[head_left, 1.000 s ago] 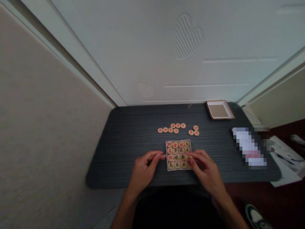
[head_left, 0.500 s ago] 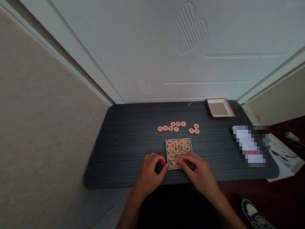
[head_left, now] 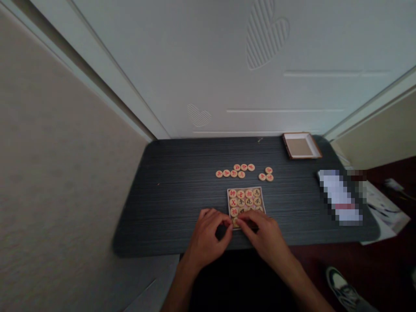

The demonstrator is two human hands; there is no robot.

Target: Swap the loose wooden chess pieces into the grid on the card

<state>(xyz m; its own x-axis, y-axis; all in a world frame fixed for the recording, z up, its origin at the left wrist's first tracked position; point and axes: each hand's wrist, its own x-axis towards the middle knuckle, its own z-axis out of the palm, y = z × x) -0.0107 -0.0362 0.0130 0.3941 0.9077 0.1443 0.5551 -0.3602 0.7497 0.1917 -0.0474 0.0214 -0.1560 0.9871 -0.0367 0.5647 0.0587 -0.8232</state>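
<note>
A small square tray [head_left: 228, 200] on the dark table [head_left: 182, 190] holds round wooden chess discs with red and black characters in rows. My left hand [head_left: 208, 237] rests at the tray's near left corner, fingers curled, thumb and forefinger close together by the corner. My right hand [head_left: 264, 237] lies over the tray's near row, fingers bent down onto the discs and covering them. Whether either hand grips a disc is hidden. Loose discs with red characters [head_left: 235, 171] lie in a cluster beyond the tray, and a trio of discs [head_left: 266, 174] sits to their right.
A shallow box lid [head_left: 301, 146] with a brown rim sits at the table's far right corner. A blurred flat item [head_left: 339, 196] lies at the right edge. A white door panel stands behind the table. A shoe [head_left: 344, 289] shows on the floor at lower right.
Both hands have drawn toward the tray's near edge and closer together. The right hand moved left over the near row of discs; the left hand's fingers curled in tighter.
</note>
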